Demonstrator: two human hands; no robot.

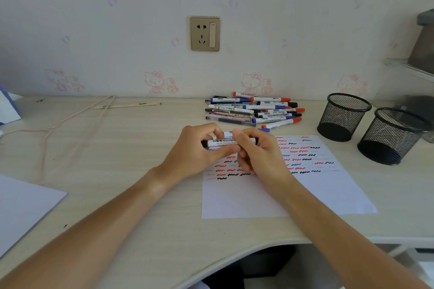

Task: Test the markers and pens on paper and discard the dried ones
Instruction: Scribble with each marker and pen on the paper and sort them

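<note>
Over the paper (270, 195), with left hand (199, 148) and right hand (256, 150) both grasping the marker (223, 142), pull cap straight off, then test below the lowest scribbles.

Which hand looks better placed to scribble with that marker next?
Probably the right hand: it hovers directly over the scribbled white paper sheet while gripping the black-capped white whiteboard marker. The left hand holds the other end, off the sheet's edge.
</note>
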